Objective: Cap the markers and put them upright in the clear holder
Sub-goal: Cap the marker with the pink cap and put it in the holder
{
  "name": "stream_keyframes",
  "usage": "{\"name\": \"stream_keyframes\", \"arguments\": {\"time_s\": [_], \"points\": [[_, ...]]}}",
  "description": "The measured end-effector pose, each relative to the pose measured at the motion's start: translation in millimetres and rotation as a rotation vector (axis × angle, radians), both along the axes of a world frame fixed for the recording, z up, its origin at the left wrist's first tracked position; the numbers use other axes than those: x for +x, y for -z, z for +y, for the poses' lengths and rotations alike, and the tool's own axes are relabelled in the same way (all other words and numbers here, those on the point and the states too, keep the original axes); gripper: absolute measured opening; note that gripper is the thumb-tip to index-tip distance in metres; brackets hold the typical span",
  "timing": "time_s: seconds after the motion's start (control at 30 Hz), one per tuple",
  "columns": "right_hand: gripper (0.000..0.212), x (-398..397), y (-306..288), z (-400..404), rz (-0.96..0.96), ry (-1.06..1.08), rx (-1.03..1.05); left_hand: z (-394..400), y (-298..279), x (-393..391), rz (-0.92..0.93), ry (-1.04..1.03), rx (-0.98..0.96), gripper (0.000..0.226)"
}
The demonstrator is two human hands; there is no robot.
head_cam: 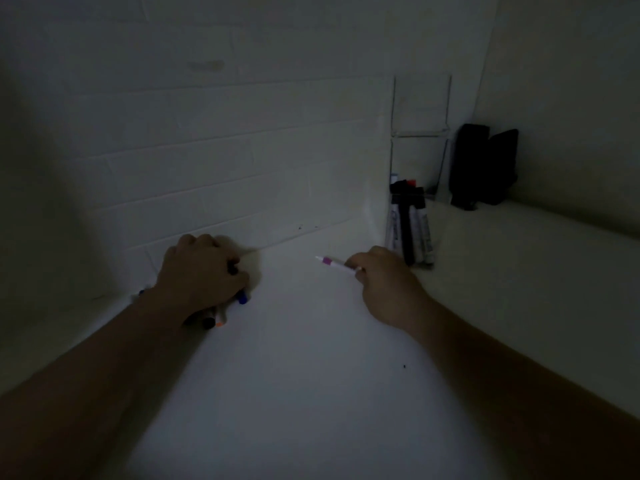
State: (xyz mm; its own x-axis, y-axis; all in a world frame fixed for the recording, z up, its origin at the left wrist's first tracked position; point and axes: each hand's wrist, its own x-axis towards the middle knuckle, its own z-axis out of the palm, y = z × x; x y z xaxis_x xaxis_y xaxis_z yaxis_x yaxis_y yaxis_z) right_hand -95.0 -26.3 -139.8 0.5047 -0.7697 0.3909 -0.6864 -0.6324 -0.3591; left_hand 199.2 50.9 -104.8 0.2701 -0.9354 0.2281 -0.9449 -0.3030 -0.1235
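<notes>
Forearms: both reach in from the bottom edge across the pale table [311,375], dim light all round.
Left hand: the left hand [201,275] sits knuckles-up over a small heap of markers [221,313] near the wall, fingers curled down onto them; blue, black and orange ends poke out from under the palm.
What it has: looks like it is picking through the heap, but whether it grasps a cap or a whole marker, I cannot tell, the fingertips are hidden.
Right hand: the right hand [384,282] pinches the purple marker [334,263] by its rear end, tip pointing left toward the other hand, cap off and white nib showing.
Holder: the clear holder [415,216] stands in the corner just beyond the right hand, already carrying several capped markers upright.
Backdrop: a dark case [485,168] rests on the ledge right of the holder, well clear of the action.
Step in hand: my call, find the purple cap in the heap and bring it to the bare nib.
Doing it well: hold the barrel level and steady, line the cap up straight on the nib, push until it seats firmly; a crooked push could mark the fingers or table.
After that: drop it in the holder, clear of those standing.
</notes>
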Motion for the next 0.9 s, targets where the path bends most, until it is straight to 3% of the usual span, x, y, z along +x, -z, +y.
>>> {"name": "stream_keyframes", "arguments": {"time_s": [0.23, 0.43, 0.57, 0.63, 0.9], "points": [[0.020, -6, 3, -7, -0.092, -0.004, 0.057, -18, -21, -17, 0.027, -0.030, 0.122, 0.040], [0.008, -13, -5, -9, -0.195, 0.106, 0.086, -25, -29, -75, 0.567, 0.243, -0.196, 0.015], [0.010, -23, -16, -6, -0.262, 0.086, 0.153, -27, -1, -105, 0.981, 0.354, -0.262, 0.010], [0.018, -25, -23, -2, -0.252, 0.029, 0.129, -27, 10, -110, 0.973, 0.368, -0.287, 0.002], [0.023, -24, -20, -4, -0.169, -0.045, -0.012, -28, 18, -107, 1.029, 0.396, -0.326, 0.012]]}}
